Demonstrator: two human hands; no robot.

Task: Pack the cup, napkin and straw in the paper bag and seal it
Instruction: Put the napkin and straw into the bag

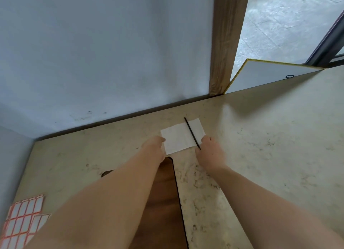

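A white napkin (179,139) lies flat on the beige table (270,137) near the back wall. A thin black straw (190,129) rests diagonally across its right part. My left hand (155,146) is at the napkin's left edge, fingertips curled onto it. My right hand (209,152) is at the napkin's near right corner, where thumb and fingers close around the straw's near end. A flat brown sheet with a dark edge (165,202), perhaps the paper bag, lies under my forearms. No cup is in view.
Sheets of white stickers with red borders (24,217) lie at the table's near left corner. A pale wall backs the table, with a wooden post (227,44) at its right end. A gold-edged white board (264,75) leans behind the table's back right.
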